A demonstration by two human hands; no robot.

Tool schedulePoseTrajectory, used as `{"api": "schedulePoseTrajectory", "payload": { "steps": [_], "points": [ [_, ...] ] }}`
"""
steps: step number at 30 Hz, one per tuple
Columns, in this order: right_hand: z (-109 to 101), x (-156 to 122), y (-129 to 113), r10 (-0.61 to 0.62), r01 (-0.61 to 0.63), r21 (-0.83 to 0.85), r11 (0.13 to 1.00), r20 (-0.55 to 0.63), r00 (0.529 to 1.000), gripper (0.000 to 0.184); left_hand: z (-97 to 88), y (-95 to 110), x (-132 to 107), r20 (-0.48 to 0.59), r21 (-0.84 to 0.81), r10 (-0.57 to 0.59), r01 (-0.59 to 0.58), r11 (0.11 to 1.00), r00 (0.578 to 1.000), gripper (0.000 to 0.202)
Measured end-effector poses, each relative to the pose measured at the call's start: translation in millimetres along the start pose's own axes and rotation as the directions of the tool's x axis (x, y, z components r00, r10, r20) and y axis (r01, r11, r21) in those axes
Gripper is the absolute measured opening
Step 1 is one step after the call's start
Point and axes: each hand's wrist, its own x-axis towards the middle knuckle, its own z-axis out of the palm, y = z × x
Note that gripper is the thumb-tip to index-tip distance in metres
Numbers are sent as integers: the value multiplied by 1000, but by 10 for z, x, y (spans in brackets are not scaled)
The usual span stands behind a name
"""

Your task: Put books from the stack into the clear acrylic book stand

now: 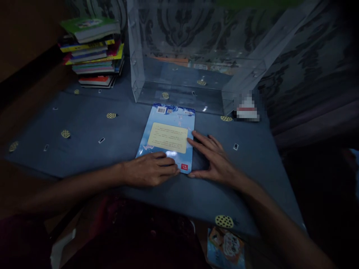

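Note:
A light blue book [171, 119] lies flat on the table, with a pale yellow text panel, barcodes along its far end and a small red logo by its near right corner. My left hand [151, 170] is closed at the near edge of the book, its fingers curled together over the lower left part; the thumb is mostly hidden. Along the right side rests my right hand [215, 160], fingers spread, with fingertips touching the book's right edge and the thumb by the near right corner.
Just beyond the book stands a clear plastic rack [136, 74]. Several books form a stack [95, 56] at the back left. A blurred white object [247, 108] sits right of the rack. The table [84, 149] has a blue-grey pineapple-print cover; another colourful book [226, 246] lies below its front edge.

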Motion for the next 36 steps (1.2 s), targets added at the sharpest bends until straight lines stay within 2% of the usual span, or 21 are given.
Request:
{"api": "schedulePoseTrajectory", "payload": {
  "steps": [10, 17, 21, 24, 27, 32, 36],
  "points": [
    [0, 0, -8, -8, 9, 12, 1000, -27, 1000, 102, -172, -44, -322, 21, -11, -80, 80, 997, 997, 29],
    [-16, 0, -17, -20, 20, 6, 1000, -20, 1000, 102, -249, -120, -593, -67, -68, -116, 112, 991, 991, 29],
    [-18, -2, -22, -16, 16, 14, 1000, -19, 1000, 101, -250, -150, -697, -69, -32, -127, 125, 992, 989, 27],
    [-12, -5, -14, -14, 14, 21, 1000, -23, 1000, 101, -254, -155, -729, -79, -25, -133, 132, 991, 988, 23],
    [-5, -9, 3, -13, 13, 13, 1000, -15, 1000, 103, -257, -165, -721, -102, -103, -156, 146, 984, 982, 23],
    [-18, -16, 8, -17, 17, 4, 1000, 0, 1000, 106, -224, -237, -637, -116, -379, -298, 235, 895, 948, 24],
    [-30, -22, 5, -2, 2, 13, 1000, 22, 1000, 107, -131, -354, -570, -129, -393, -398, 321, 861, 908, 26]
  ]
}}
